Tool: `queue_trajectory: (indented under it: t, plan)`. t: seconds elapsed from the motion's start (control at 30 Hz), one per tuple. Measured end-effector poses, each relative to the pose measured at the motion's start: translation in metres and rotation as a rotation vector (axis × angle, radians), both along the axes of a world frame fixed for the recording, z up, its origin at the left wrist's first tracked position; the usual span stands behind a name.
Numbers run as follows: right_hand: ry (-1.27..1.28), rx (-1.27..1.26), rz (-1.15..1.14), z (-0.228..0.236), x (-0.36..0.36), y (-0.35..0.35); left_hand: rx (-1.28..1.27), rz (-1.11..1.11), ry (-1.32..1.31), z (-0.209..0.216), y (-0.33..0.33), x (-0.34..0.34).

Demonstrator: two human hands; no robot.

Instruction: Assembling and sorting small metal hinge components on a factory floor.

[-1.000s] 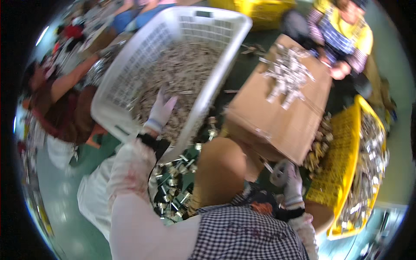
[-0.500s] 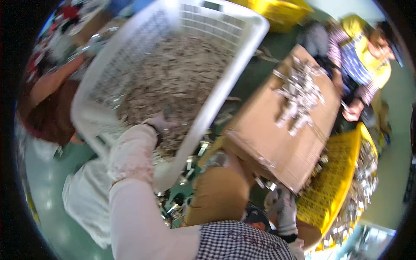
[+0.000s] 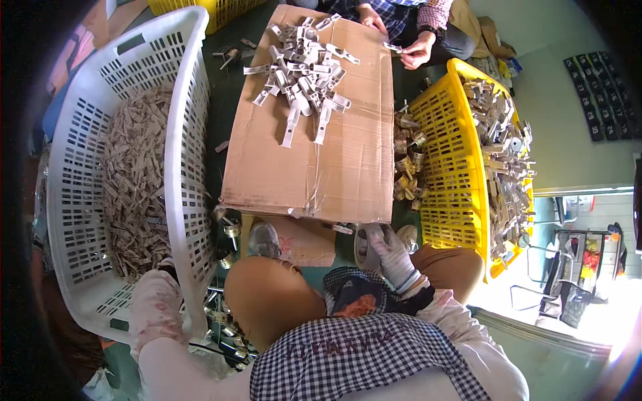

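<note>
- Reaching to the near right corner of the white plastic basket (image 3: 73, 200), the left hand (image 3: 155, 294) is seen in a stained white glove; its fingers are hidden behind the basket rim, so it cannot be told how far they are closed or whether the rim is really gripped.
- The basket is tilted at the left side of the scene and is filled with many small grey-brown metal parts (image 3: 134, 194), which are heaped along its bottom and lower wall.
- The right hand (image 3: 388, 250) is worn with a white glove too and is placed at the near edge of the cardboard sheet (image 3: 321, 154); the fingers are stretched loosely towards this edge, and nothing is clearly held in them.
- A pile of pale metal clips (image 3: 301, 60) is laid at the far end of the cardboard.
- A yellow basket (image 3: 448, 167) is set just beside the right edge of the cardboard, and longer silver parts (image 3: 505, 154) are kept in it.
- At the far edge of the cardboard, the hands of another person (image 3: 418, 50) are seen, with one small clip held between them.
- Small round metal pieces (image 3: 227, 230) are scattered on the floor between the white basket and the cardboard.
</note>
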State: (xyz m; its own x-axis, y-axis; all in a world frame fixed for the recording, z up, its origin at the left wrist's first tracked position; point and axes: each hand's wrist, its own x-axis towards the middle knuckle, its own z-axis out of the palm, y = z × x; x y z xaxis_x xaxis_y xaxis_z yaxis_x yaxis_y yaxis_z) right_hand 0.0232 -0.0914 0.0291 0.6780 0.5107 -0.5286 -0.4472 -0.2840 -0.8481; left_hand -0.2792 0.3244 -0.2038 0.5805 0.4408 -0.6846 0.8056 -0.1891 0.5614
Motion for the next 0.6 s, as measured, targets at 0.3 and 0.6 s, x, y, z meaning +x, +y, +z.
queue_trajectory:
  t: [0.3, 0.6]
  plan:
    - [-0.066, -0.036, 0.004, -0.008, 0.002, 0.001, 0.012, 0.106, -0.078, 0.027, 0.045, -0.037]
    - [-0.159, -0.075, -0.110, -0.028, 0.010, -0.031, -0.046, 0.246, -0.180, 0.043, 0.066, -0.032]
